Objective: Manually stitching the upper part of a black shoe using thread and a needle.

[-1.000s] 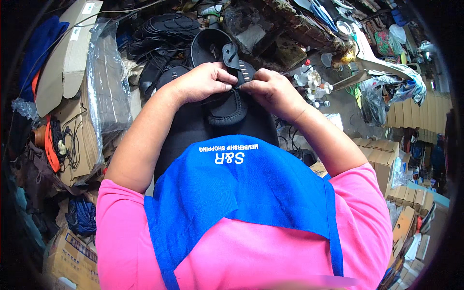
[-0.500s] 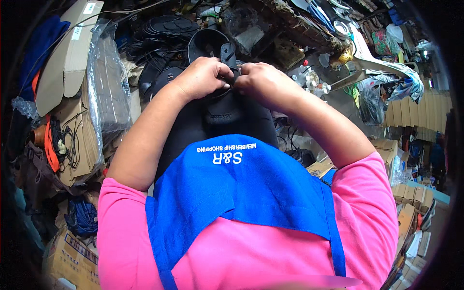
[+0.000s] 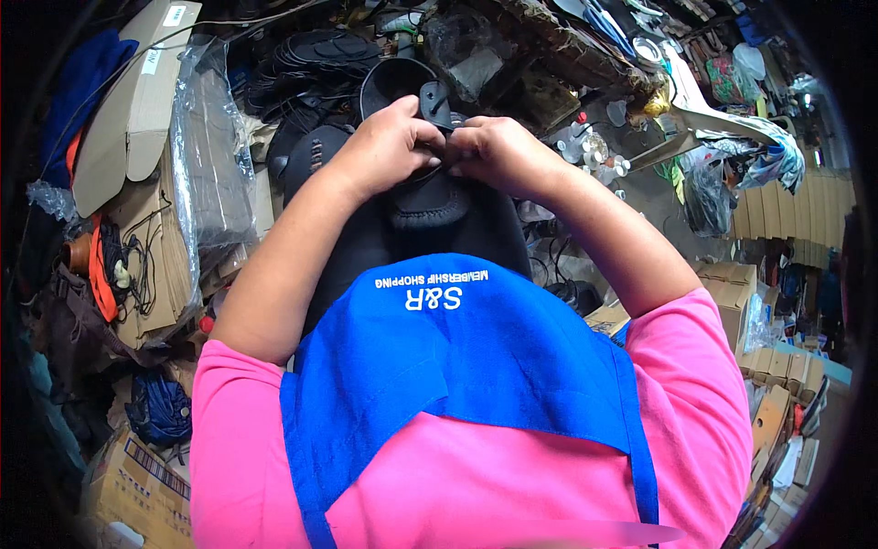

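A black shoe (image 3: pixel 430 209) rests over my dark-clothed lap, its stitched toe towards me and its open collar (image 3: pixel 389 80) on the far side. My left hand (image 3: pixel 391 151) is closed on the shoe's near-middle part, thumb and fingers pinched together. From the other side my right hand (image 3: pixel 505 157) pinches at the same spot, beside a black flap or strap (image 3: pixel 435 102) that stands up from the shoe. The fingertips of both hands almost meet there. Whatever small part lies between them is hidden.
Black flat pieces (image 3: pixel 315 59) are piled beyond my left hand. Cardboard and a plastic-wrapped pack (image 3: pixel 215 156) stand at the left. Several small bottles (image 3: pixel 594 151) sit to the right of my right hand, near a cloth-draped light-coloured bar (image 3: pixel 722 123). Cardboard boxes (image 3: pixel 727 288) lie farther right.
My fingers have shifted slightly at the shoe, and the right hand's fingers are a little more curled. Both hands remain at the same spot; the view has moved a little.
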Available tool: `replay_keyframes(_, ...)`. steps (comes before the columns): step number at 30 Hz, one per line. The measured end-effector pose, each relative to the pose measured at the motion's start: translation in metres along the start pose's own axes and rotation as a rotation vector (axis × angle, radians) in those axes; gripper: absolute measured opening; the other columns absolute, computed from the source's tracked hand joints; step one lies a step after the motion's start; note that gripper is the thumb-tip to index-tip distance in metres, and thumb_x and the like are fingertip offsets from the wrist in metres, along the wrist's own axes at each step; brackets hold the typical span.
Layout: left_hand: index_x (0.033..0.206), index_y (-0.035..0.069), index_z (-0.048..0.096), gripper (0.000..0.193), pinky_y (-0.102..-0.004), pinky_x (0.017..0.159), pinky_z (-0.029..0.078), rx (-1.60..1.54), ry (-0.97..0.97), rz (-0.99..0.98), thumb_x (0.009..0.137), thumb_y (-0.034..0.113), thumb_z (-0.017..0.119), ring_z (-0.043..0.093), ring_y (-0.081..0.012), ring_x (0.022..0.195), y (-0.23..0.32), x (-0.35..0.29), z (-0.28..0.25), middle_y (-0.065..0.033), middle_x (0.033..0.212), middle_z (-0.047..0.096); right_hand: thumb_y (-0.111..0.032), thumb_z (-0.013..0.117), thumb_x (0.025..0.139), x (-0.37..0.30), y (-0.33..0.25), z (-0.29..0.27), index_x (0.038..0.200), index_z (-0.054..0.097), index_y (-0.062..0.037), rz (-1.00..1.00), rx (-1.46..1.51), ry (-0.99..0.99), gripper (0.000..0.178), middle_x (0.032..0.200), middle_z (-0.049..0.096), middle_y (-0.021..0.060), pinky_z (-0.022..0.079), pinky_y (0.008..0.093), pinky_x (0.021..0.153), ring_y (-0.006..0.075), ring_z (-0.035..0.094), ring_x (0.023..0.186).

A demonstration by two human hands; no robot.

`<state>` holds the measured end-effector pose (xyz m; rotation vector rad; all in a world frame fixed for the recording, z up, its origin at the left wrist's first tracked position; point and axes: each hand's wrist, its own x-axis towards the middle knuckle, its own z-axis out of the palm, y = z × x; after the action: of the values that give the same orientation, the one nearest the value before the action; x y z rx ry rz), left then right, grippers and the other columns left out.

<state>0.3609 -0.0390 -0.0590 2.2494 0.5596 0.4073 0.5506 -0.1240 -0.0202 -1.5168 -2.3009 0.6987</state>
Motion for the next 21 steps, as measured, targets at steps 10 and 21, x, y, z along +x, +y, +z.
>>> replay_keyframes(10, 0.11, 0.001, 0.059, 0.035, -0.0428, 0.078, 0.05, 0.008, 0.046, -0.325, 0.081, 0.019, 0.067, 0.064, -0.0369, 0.09, 0.048, -0.097, -0.024, -0.0214, 0.087, 0.065, -0.034, 0.056, 0.094, -0.046, 0.037, -0.01, 0.098, 0.06, -0.0055, 0.192, 1.315, 0.166, 0.029, 0.075, 0.055, -0.0027, 0.045, 0.0298, 0.08, 0.0119, 0.052, 0.074)
replay_keyframes(21, 0.075, 0.002, 0.05, 0.04, -0.0365, 0.083, 0.041, -1.344, 0.611, -0.139, 0.1, 0.032, 0.042, 0.054, -0.0237, 0.08, 0.041, -0.051, -0.029, -0.0104, 0.083, 0.057, -0.034, 0.063, 0.087, -0.016, -0.017, -0.013, 0.09, 0.066, -0.0034, 0.378, -0.038, 0.017, 0.031, 0.073, 0.065, 0.014, 0.049, 0.0388, 0.063, 0.0271, 0.064, 0.069)
